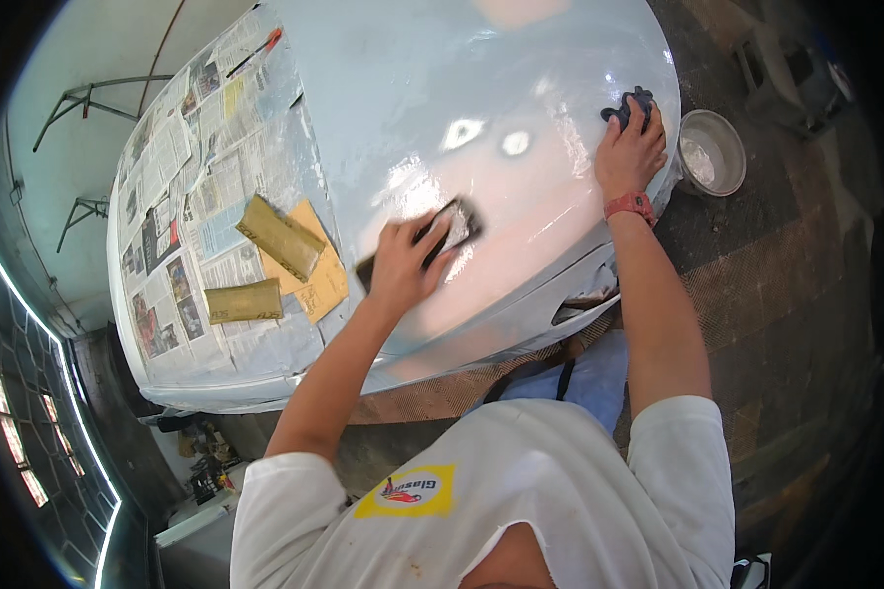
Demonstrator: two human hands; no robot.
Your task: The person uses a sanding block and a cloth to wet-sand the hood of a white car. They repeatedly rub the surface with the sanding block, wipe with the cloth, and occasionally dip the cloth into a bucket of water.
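Note:
My left hand (406, 265) is closed around a long black sanding block (468, 218), pressed flat on a wet, pale blue-grey car panel (393, 88). A pinkish patch (530, 211) spreads over the panel beside the block. The block and fingers are slightly smeared by motion. Near the panel's right edge, my right hand (629, 162) grips a bunched dark cloth (635, 106) against the surface. The cloth sticks out past the fingertips, and part of it is hidden under the hand.
Newspaper (182, 147) covers the panel's left side. On it lie two folded olive sandpaper pieces (281, 239) and an orange-tan sheet (324, 285). A red-tipped tool (270, 41) rests farther off. Right of the panel stand a round metal bowl (722, 147) and a grey stool (781, 69).

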